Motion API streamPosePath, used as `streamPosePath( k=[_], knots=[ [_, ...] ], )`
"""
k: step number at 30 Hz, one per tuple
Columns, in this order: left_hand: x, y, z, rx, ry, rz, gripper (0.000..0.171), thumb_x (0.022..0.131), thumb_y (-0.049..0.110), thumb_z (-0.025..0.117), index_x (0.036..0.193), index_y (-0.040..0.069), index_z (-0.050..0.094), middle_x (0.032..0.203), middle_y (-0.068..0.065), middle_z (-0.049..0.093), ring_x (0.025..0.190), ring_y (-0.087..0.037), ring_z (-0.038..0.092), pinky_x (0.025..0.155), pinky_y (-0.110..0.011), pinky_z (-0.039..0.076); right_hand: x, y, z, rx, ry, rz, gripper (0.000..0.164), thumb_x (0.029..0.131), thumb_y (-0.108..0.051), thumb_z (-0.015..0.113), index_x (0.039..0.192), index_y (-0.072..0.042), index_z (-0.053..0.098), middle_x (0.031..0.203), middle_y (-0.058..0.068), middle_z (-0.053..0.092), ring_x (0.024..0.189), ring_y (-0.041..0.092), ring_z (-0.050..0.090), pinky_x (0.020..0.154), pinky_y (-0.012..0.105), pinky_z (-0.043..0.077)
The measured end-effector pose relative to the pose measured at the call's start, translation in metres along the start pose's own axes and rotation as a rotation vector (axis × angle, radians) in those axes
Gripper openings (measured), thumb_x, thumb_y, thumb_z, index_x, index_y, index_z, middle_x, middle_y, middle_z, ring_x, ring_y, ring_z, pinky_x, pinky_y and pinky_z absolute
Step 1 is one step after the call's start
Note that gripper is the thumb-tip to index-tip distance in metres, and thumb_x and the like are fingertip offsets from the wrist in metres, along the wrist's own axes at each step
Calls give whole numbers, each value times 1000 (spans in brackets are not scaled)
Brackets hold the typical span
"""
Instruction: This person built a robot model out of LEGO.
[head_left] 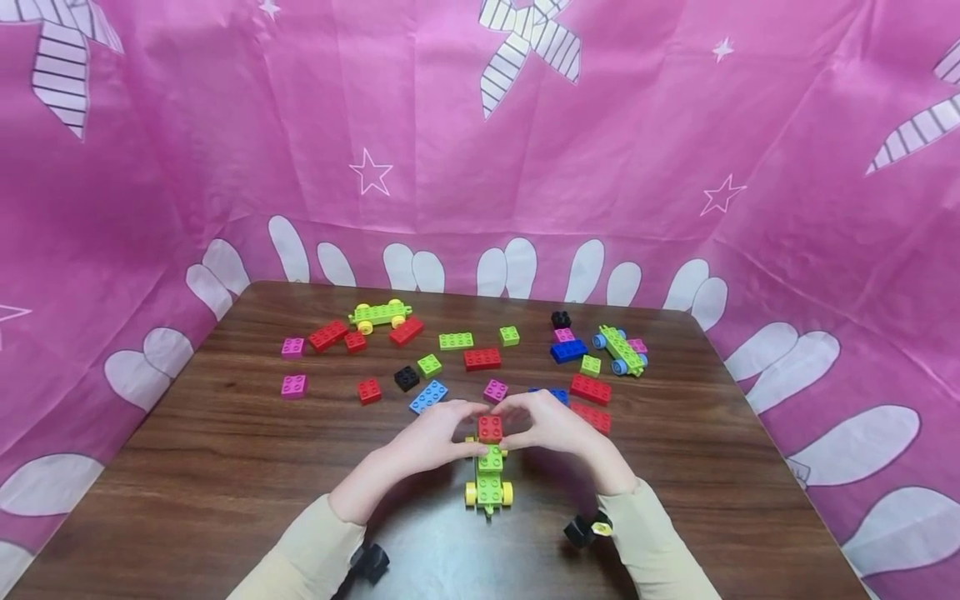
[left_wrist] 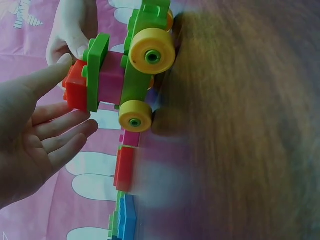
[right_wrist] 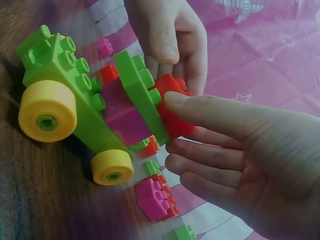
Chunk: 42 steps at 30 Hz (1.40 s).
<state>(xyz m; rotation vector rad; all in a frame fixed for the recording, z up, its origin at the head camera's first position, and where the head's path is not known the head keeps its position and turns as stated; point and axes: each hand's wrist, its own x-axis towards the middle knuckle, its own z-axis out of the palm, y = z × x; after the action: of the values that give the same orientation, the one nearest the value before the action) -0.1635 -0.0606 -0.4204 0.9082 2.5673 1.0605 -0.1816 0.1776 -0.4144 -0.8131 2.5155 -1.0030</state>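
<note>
A small car stands near the front middle of the table, with a lime green chassis [head_left: 489,489] and yellow wheels [left_wrist: 152,51]. On the chassis sits a magenta brick [right_wrist: 122,112], and on that a lime green brick [head_left: 491,459] that juts out to one side. A red brick [head_left: 490,428] tops the stack. My left hand [head_left: 442,433] holds the red brick from the left, thumb at the near edge and fingers at the far side. From the right, my right hand [head_left: 551,423] grips the same brick between thumb and fingers.
Loose bricks lie beyond my hands, among them a light blue brick [head_left: 429,397], a black brick [head_left: 407,378] and a red brick [head_left: 482,359]. A wheeled chassis [head_left: 381,314] stands back left, another chassis [head_left: 621,350] back right. Pink cloth [head_left: 450,183] hangs behind the table.
</note>
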Motion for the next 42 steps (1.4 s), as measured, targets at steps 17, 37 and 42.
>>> streamPosePath(
  k=[17,37,42],
  knots=[
    [4,-1,11,20,40,-4,49,88,31,73,131,11,61,126,-5,66,116,-20,62,96,-40,53,-2,0,5,4,20,12,34,83,-29,78,112,-14,70,106,-2,74,98,14,69,79,26,57],
    [1,-5,-9,44,22,-3,35,83,23,79,113,8,69,105,-2,73,99,-16,67,87,-36,56,13,-11,14,37,21,-22,34,81,-28,80,111,-15,72,104,-4,74,98,13,70,81,25,57],
    [-5,-13,-26,32,-5,-14,31,80,21,81,108,11,71,100,2,73,95,-13,65,86,-36,56,25,-19,23,31,50,-41,32,80,-27,81,109,-15,73,101,-5,74,97,13,68,76,23,57]
  ],
)
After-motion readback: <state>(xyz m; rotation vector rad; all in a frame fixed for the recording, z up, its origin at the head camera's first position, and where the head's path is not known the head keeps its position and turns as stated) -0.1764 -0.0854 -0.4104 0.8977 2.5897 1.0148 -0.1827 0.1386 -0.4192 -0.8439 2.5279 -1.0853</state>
